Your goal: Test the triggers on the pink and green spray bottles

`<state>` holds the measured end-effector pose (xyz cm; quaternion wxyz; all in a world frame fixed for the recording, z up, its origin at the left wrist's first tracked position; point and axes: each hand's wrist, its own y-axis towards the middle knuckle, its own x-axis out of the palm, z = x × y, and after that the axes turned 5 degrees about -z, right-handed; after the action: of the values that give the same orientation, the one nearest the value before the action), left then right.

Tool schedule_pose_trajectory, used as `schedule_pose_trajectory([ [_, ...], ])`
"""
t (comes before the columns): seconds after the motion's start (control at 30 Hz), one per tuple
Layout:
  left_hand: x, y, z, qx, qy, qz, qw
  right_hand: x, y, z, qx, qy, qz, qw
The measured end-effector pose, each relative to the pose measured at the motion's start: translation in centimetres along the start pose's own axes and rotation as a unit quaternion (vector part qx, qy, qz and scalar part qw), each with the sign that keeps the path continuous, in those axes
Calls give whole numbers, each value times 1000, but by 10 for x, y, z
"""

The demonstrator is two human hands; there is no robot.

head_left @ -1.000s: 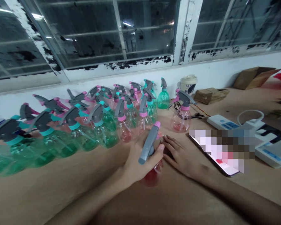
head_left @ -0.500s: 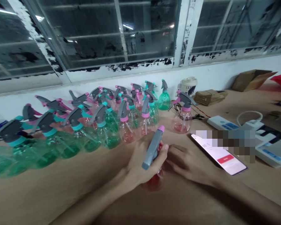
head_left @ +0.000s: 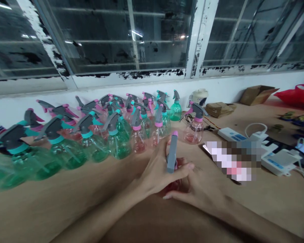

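A pink spray bottle (head_left: 176,185) with a grey trigger head and pink nozzle stands in front of me, its body largely covered by my hands. My left hand (head_left: 157,170) grips it around the collar, just below the head, thumb reaching across to the right. Lower down, my right hand (head_left: 202,185) is wrapped around the right side of the body, its thumb across the near side. The nozzle points away from me. Just beyond stand two pink spray bottles (head_left: 138,143) and a green one (head_left: 120,148).
Rows of green spray bottles (head_left: 71,155) and pink ones fill the left and back. Another pink bottle (head_left: 192,135) stands apart, near black cables. To the right are a phone (head_left: 225,165), power strips (head_left: 278,162), cardboard boxes (head_left: 257,94), a white tub (head_left: 201,98) and a red bag (head_left: 297,96).
The held bottle's grey head has turned from slanting to pointing straight away. My right hand has moved from beside the collar down around the body. The view has shifted slightly right.
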<state>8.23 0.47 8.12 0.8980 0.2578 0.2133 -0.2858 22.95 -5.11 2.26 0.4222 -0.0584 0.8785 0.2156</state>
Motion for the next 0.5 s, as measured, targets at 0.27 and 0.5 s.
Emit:
schedule_pose_trajectory([
  [0.27, 7, -46, -43, -46, 71, 20, 996, -38, 19, 43, -7, -167, 58, 984],
  [0.5, 10, -65, -59, -26, 193, 2, 981, -53, 62, 84, 31, -205, 35, 978],
])
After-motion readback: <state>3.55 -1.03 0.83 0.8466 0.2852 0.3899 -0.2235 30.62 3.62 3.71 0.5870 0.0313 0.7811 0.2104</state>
